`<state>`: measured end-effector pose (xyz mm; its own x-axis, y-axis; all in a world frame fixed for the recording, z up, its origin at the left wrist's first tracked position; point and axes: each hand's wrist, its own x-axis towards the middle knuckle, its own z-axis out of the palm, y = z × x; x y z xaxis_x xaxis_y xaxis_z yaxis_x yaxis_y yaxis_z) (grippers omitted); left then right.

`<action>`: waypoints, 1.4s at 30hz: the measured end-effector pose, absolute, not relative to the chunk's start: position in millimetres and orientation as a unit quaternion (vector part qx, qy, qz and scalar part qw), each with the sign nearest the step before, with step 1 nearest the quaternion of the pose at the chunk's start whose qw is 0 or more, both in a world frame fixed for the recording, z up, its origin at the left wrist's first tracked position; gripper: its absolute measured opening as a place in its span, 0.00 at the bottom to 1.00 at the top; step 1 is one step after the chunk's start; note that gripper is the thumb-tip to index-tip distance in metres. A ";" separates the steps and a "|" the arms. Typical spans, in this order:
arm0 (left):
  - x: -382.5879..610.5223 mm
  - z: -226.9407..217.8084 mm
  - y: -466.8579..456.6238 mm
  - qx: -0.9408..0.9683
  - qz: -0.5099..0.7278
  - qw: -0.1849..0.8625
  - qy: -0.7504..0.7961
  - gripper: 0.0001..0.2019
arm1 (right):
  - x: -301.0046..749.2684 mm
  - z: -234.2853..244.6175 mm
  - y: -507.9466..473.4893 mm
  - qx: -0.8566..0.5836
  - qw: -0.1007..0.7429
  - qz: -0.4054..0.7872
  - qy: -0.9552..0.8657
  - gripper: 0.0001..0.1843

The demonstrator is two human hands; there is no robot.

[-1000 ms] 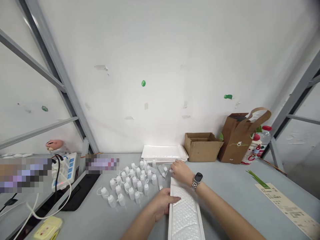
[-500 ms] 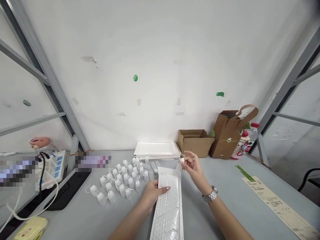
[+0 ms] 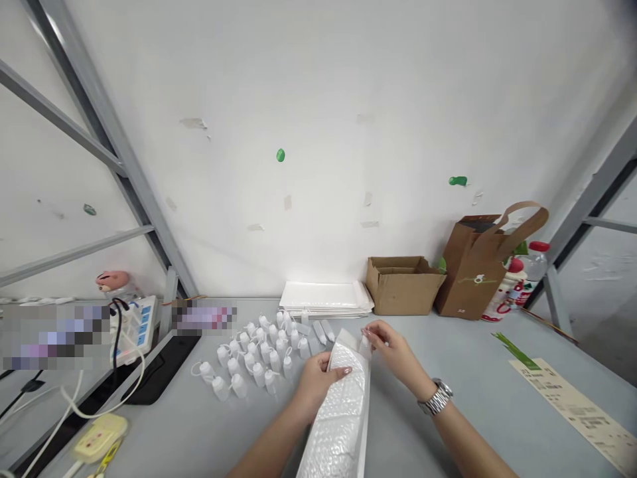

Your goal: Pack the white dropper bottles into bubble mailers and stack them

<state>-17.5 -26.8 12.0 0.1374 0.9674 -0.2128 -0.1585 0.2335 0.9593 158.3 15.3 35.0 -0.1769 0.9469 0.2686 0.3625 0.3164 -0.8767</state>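
Note:
My left hand [image 3: 318, 382] grips a white bubble mailer [image 3: 341, 411] by its left edge, thumb across the front. The mailer stands tilted, its open end pointing away from me. At the top right corner of that opening, my right hand [image 3: 391, 345] pinches a small white plastic bottle [image 3: 365, 346]. The bottle's lower part is at the mailer's mouth, and the fingers partly hide its cap. Left of the mailer, several similar small white bottles [image 3: 249, 360] with looped cap straps stand grouped on the grey table [image 3: 194, 435].
White mailers [image 3: 323, 297] are stacked by the wall. Right of them stand a cardboard box [image 3: 405, 292], a brown paper bag [image 3: 468, 275] and drink bottles [image 3: 537, 262]. A printed paper strip [image 3: 572, 405] lies at right; a power strip [image 3: 142, 325] and a black phone-like slab [image 3: 162, 368] at left.
My right hand has brought the small bottle down from above the corner to the mailer's opening. The mailer has tilted, and the whole view has shifted slightly.

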 end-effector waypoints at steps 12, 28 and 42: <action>-14.1 12.1 -27.2 0.467 0.458 0.588 0.476 0.20 | 153.9 20.8 24.6 -0.494 0.452 0.447 -0.594 0.21; -14.8 4.9 -28.6 0.523 0.459 0.494 0.520 0.26 | 155.0 29.3 16.4 -0.574 0.298 0.330 -0.687 0.19; -18.2 4.0 -24.8 0.468 0.484 0.560 0.483 0.26 | 150.8 21.1 17.6 -0.526 0.424 0.367 -0.639 0.09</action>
<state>-18.2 -24.8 4.0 0.0644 0.9941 -0.0876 -0.0899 0.0933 0.9916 150.8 17.6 21.1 -0.0867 0.9840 0.1557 0.3604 0.1766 -0.9159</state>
